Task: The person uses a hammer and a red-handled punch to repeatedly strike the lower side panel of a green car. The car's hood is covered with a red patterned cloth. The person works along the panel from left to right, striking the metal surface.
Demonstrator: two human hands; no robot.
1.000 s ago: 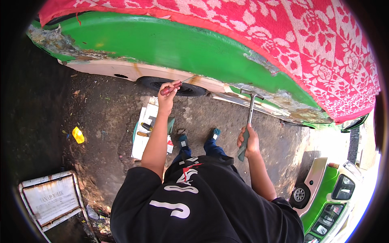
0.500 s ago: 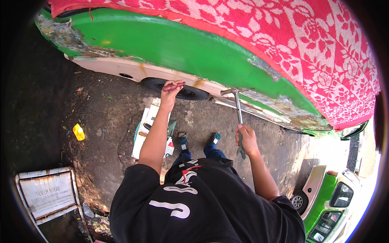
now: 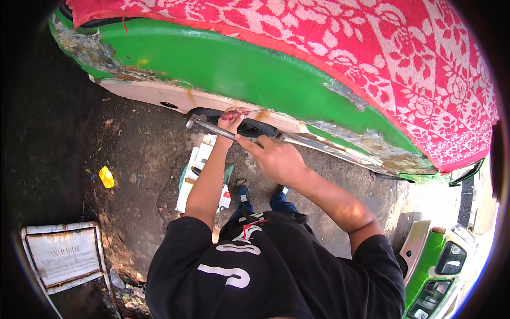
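Two tools fill your hands. Your left hand (image 3: 229, 124) pinches a dark-red-handled, thin-shafted metal tool (image 3: 231, 115), pointing towards the cream lower panel (image 3: 141, 94) of a green vehicle (image 3: 212, 58); your right hand (image 3: 280, 160) wraps a steel-shafted hammer (image 3: 214, 128), its head just past your left hand. The hammer should feel stiff and head-heavy, best held well down its grip; the red-handled tool, light and rigid, by its handle. White flat pieces (image 3: 183, 199) bear other hand tools (image 3: 190, 181); whether any is a container, you cannot tell.
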